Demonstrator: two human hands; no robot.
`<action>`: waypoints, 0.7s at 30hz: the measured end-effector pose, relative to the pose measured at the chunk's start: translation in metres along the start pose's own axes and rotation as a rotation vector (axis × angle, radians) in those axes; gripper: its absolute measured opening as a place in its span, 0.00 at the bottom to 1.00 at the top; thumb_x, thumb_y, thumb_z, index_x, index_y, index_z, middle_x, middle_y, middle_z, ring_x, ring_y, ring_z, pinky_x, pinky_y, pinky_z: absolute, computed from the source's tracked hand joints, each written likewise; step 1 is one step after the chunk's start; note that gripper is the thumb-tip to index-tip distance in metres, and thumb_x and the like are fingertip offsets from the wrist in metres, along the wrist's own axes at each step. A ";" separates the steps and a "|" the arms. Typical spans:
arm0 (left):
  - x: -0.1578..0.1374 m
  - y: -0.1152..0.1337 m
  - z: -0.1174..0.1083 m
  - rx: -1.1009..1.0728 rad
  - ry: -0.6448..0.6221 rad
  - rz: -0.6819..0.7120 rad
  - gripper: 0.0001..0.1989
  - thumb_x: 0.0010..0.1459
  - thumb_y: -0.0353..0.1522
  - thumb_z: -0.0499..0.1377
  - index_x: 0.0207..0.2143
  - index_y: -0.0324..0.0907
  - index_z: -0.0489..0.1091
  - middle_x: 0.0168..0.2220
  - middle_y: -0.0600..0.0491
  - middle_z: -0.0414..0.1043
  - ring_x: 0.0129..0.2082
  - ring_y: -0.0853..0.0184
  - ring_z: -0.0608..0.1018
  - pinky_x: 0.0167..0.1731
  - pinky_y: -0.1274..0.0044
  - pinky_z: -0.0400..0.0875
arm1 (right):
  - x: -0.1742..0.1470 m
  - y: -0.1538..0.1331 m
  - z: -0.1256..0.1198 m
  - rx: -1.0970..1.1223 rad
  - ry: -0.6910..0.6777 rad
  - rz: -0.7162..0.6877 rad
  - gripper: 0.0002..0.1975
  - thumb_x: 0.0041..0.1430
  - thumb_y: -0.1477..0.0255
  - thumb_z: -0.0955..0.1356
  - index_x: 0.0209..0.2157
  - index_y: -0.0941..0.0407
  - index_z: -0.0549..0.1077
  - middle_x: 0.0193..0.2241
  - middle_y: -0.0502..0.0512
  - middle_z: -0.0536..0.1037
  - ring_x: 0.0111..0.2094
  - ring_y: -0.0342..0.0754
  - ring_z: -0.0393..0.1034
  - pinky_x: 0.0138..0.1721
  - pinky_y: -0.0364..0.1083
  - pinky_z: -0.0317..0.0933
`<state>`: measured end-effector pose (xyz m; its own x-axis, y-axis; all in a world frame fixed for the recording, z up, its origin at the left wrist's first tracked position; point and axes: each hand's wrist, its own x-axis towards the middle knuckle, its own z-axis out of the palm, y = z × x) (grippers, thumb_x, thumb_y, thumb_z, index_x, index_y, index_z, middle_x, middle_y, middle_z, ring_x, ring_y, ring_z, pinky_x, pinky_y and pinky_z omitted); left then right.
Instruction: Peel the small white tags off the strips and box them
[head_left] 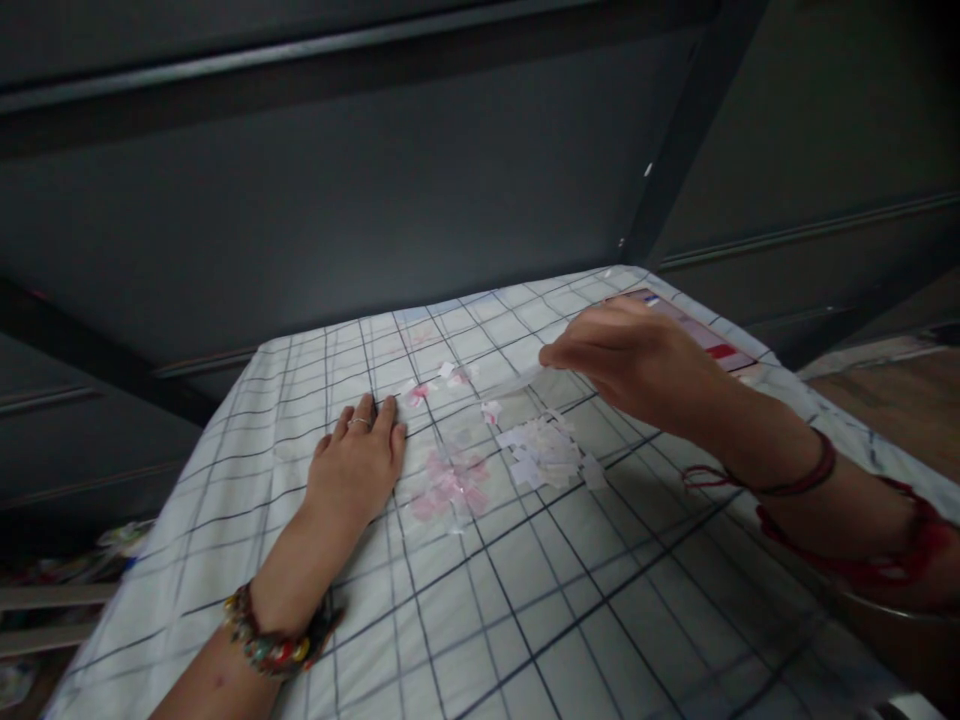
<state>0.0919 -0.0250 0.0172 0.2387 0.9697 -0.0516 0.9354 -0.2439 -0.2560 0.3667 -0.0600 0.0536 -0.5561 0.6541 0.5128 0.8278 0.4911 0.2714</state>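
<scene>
My left hand (355, 458) lies flat on the checked cloth, fingers spread a little and a ring on one of them. Just right of it is a clear plastic bag (452, 488) with pink pieces showing in it. My right hand (626, 365) is closed in a pinch on a translucent strip (517, 382), which slants down to the left over the cloth. Below that strip lies a pile of small white paper pieces (546, 452). Several pink-and-white scraps (420, 393) are scattered beyond my left fingertips, and another small scrap (490, 411) sits beside the pile.
A white cloth with dark grid lines (480, 620) covers the table. Behind my right wrist, a flat pinkish-red item (724, 352) lies near the right edge. A dark grey panelled surface (337, 200) rises at the table's far side. Clutter (97, 545) shows low on the left.
</scene>
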 end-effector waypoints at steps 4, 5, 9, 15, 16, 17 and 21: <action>0.001 -0.001 0.001 0.004 -0.001 0.008 0.24 0.69 0.35 0.43 0.65 0.36 0.55 0.65 0.39 0.55 0.63 0.50 0.62 0.54 0.61 0.66 | -0.003 0.003 0.001 0.083 -0.037 0.059 0.17 0.56 0.85 0.59 0.31 0.53 0.74 0.23 0.49 0.71 0.27 0.45 0.62 0.33 0.46 0.54; 0.001 -0.001 0.002 0.005 0.002 0.008 0.24 0.69 0.35 0.43 0.65 0.36 0.55 0.65 0.39 0.55 0.63 0.50 0.62 0.54 0.61 0.66 | -0.003 0.004 0.000 0.103 -0.019 0.072 0.17 0.56 0.85 0.59 0.31 0.53 0.74 0.23 0.50 0.71 0.27 0.45 0.63 0.33 0.46 0.55; 0.002 -0.002 0.004 0.001 0.010 0.006 0.24 0.69 0.35 0.44 0.65 0.37 0.55 0.65 0.39 0.56 0.62 0.50 0.63 0.54 0.62 0.66 | -0.004 0.007 -0.005 0.150 0.021 0.074 0.16 0.56 0.84 0.59 0.30 0.53 0.74 0.24 0.50 0.73 0.29 0.46 0.65 0.35 0.47 0.57; 0.001 -0.003 0.004 -0.013 0.022 0.006 0.24 0.69 0.34 0.45 0.64 0.36 0.56 0.64 0.38 0.56 0.62 0.49 0.63 0.54 0.61 0.67 | -0.006 0.011 -0.002 0.150 0.086 0.051 0.16 0.57 0.83 0.59 0.31 0.54 0.74 0.25 0.50 0.75 0.29 0.47 0.66 0.35 0.47 0.57; 0.000 -0.003 0.004 -0.013 0.024 0.008 0.24 0.69 0.34 0.45 0.64 0.36 0.56 0.64 0.38 0.56 0.62 0.49 0.63 0.53 0.61 0.67 | -0.005 0.010 0.000 0.106 0.113 0.066 0.15 0.57 0.83 0.59 0.31 0.54 0.74 0.25 0.51 0.75 0.30 0.47 0.67 0.35 0.47 0.57; 0.000 -0.003 0.003 -0.011 0.027 0.009 0.24 0.68 0.34 0.45 0.64 0.37 0.56 0.64 0.38 0.56 0.62 0.49 0.63 0.53 0.61 0.68 | -0.004 0.009 0.001 0.057 0.129 0.081 0.15 0.57 0.83 0.59 0.31 0.54 0.74 0.26 0.51 0.75 0.30 0.47 0.66 0.35 0.47 0.56; -0.001 -0.002 0.000 -0.002 0.041 0.018 0.24 0.68 0.34 0.45 0.64 0.36 0.57 0.64 0.37 0.57 0.61 0.49 0.64 0.53 0.60 0.68 | 0.001 0.001 0.006 -0.084 0.096 0.102 0.16 0.56 0.86 0.59 0.34 0.56 0.73 0.25 0.52 0.74 0.29 0.47 0.63 0.32 0.47 0.52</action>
<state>0.0898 -0.0259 0.0178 0.2661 0.9638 -0.0163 0.9313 -0.2614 -0.2536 0.3664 -0.0554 0.0491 -0.4630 0.6381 0.6151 0.8849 0.3725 0.2797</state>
